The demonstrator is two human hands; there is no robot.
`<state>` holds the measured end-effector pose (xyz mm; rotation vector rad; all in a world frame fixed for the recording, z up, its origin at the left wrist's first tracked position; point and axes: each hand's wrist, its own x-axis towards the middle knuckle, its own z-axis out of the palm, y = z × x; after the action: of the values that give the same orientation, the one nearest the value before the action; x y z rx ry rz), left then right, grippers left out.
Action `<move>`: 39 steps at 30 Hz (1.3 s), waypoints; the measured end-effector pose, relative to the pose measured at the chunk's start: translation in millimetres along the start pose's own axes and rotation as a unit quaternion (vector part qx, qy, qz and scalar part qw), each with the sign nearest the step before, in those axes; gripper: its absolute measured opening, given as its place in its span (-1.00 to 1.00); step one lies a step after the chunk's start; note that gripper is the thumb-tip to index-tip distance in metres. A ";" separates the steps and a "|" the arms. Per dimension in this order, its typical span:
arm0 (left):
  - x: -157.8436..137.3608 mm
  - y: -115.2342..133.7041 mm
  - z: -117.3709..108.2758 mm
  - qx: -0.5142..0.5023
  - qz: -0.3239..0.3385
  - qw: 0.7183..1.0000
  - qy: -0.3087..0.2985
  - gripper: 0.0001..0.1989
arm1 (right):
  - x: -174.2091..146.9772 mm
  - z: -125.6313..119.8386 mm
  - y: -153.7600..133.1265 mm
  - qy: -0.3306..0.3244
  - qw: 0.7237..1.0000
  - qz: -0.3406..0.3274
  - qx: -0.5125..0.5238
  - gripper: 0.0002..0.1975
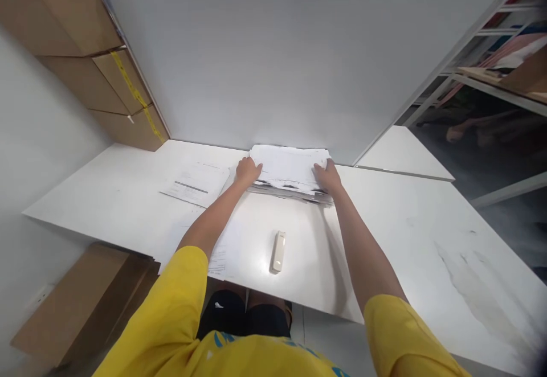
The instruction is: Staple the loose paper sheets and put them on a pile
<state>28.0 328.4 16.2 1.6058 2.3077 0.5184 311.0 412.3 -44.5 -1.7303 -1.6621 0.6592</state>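
The white surface [384,223] stretched out in front of a big whiteboard [299,58], and the ragged paper stack [293,165] sat right by the board's bottom edge, so imo shoving it back could've crumpled the far side. Loose pages [194,182] lay to the left, where a careless sweep could've scattered them. The left hand [247,172] and right hand [329,176] had fingers gripping the stack's two sides, thumbs on top, but with layers that uneven, a weak pinch could've let lower ones slide out, maybe onto that little cream gadget [278,251] in front.
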 end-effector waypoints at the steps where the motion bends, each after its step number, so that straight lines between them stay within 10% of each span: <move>1: -1.8 1.6 2.8 0.006 -0.001 1.000 0.001 -0.48 | 0.4 2.7 -4.7 -0.008 0.999 -0.001 -0.031 -0.18; 8: -27.1 -43.4 -38.4 -0.026 0.026 0.999 0.014 -0.50 | -38.9 -32.7 -12.3 0.017 0.997 0.023 -0.076 -0.18; 11: -88.2 -107.6 -77.2 -0.071 0.065 0.988 0.118 -0.55 | -137.7 -60.6 6.9 0.093 0.994 -0.061 -0.003 -0.20; 14: -190.4 -167.9 -92.7 -0.059 0.089 0.991 0.075 -0.58 | -292.1 -55.8 24.9 0.171 0.977 -0.097 0.080 -0.34; 17: -286.1 -197.4 -73.9 0.052 0.082 0.995 -0.006 -0.48 | -440.8 -7.7 23.4 -0.112 0.968 -0.123 0.188 -0.58; 20: -337.2 -202.6 -40.1 0.125 0.093 0.988 0.007 -0.32 | -513.5 49.4 8.4 -0.364 0.871 -0.005 0.331 -0.60; 25: -343.4 -205.4 -23.5 0.111 0.155 0.980 0.062 -0.55 | -489.0 68.6 -2.8 -0.362 0.854 0.012 0.372 -0.53; 33: -335.7 -192.1 -43.8 0.082 0.038 0.974 0.208 -0.49 | -476.2 51.9 -51.0 -0.264 0.848 0.035 0.459 -0.50; 39: -363.7 -147.9 -16.5 0.058 0.346 0.933 0.083 -0.50 | -458.3 8.7 -50.5 -0.217 0.815 0.106 0.527 -0.35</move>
<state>21.2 -62.3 -25.4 2.5241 1.8405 0.6917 236.9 -42.9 -47.6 -0.9420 -0.9504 1.7703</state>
